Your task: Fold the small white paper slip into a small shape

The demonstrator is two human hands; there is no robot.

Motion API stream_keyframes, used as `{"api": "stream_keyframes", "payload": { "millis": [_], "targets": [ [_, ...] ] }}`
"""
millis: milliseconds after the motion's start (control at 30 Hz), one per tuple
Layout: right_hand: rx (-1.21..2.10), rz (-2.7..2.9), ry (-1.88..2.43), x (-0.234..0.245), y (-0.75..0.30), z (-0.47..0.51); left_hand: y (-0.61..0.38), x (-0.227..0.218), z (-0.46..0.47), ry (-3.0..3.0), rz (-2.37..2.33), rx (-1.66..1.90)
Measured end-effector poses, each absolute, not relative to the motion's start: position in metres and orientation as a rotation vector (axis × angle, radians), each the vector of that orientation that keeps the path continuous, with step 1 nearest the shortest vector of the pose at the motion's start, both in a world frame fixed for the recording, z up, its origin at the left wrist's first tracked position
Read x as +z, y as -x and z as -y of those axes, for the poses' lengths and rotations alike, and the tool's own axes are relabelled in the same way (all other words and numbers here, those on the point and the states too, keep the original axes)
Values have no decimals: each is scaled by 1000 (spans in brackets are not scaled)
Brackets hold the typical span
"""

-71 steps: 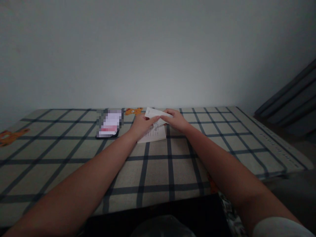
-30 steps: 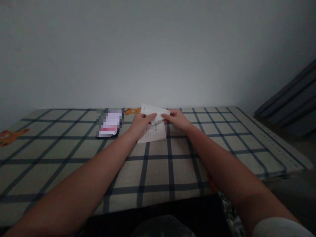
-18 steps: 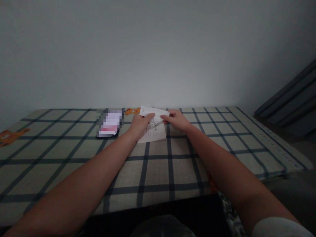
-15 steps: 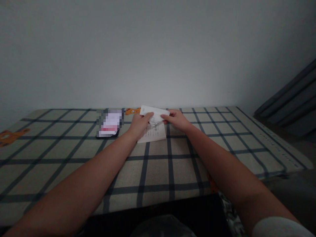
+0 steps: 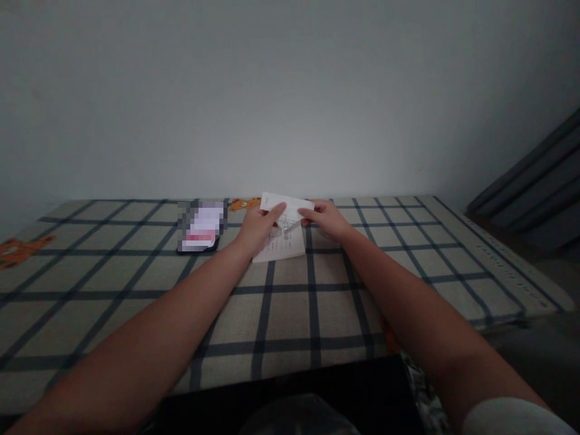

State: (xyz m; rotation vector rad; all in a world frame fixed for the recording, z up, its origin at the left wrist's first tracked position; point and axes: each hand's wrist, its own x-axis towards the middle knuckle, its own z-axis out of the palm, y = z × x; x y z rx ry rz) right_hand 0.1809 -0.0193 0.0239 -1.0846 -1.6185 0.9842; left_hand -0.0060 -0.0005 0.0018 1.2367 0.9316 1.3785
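My left hand [image 5: 257,227] pinches the left side of a small white sheet of paper [image 5: 292,206], thumb on top. The sheet's right side is gripped by my right hand [image 5: 328,219], also with the thumb above and the fingers curled beneath. It is tilted, and a little faint print shows at its upper left corner. Below and partly behind it lies a paper with dark printed lines and text [image 5: 286,248], on the tablecloth. I cannot tell whether the two are separate sheets or one folded sheet.
A phone [image 5: 205,225] with a blurred, lit screen lies left of my hands. The checked tablecloth [image 5: 290,320] has orange bear prints [image 5: 20,251]. A pale wall [image 5: 290,103] rises behind the table, and a dark curtain [image 5: 539,181] hangs at the right.
The upper sheet has shifted slightly to the right and tilted a bit more, both hands moving with it. The lower paper and the phone stay where they were.
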Motion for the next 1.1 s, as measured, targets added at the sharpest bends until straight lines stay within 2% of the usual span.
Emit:
{"api": "stream_keyframes", "payload": {
  "millis": [300,567,1100],
  "targets": [
    [908,1594,1102,25,-181,19,5,9,3,-1108,-900,1448],
    [752,1397,1136,19,-189,8,14,9,-2,-1384,-1004,1543],
    [939,1239,1118,21,-194,3,16,5,-9,-1372,-1027,1422]
  ]
}}
